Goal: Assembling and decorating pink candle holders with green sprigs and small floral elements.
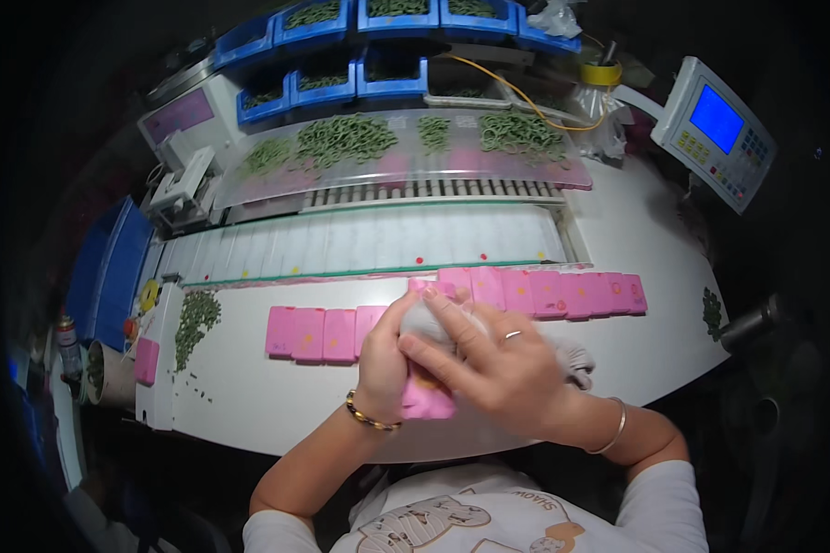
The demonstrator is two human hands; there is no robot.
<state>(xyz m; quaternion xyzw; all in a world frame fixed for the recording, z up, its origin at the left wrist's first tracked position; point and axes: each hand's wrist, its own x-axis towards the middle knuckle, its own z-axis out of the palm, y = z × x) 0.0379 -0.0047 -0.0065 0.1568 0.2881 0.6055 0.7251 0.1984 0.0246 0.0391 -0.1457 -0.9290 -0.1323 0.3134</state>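
Observation:
My left hand (pixel 382 349) grips a pink rubber mould block (pixel 429 402) above the front middle of the white table. My right hand (pixel 508 363) is over the same mould, fingers pressing a pale grey wad, probably cloth (pixel 425 323), against its upper part. Fingers hide much of the block and the wad. Just behind both hands, a row of similar pink blocks (pixel 521 292) runs off to the right. A shorter row of pink blocks (pixel 308 335) lies to the left. Beside my right wrist is a crumpled grey cloth (pixel 575 363), partly covered.
White blocks line a green-edged track (pixel 360 238) beyond the pink rows. Green ring-shaped pieces lie on a clear tray (pixel 449 169) below blue bins (pixel 391 83). A control panel (pixel 716 128) stands right. Small green bits (pixel 197 321) lie left, near a white machine (pixel 187 117).

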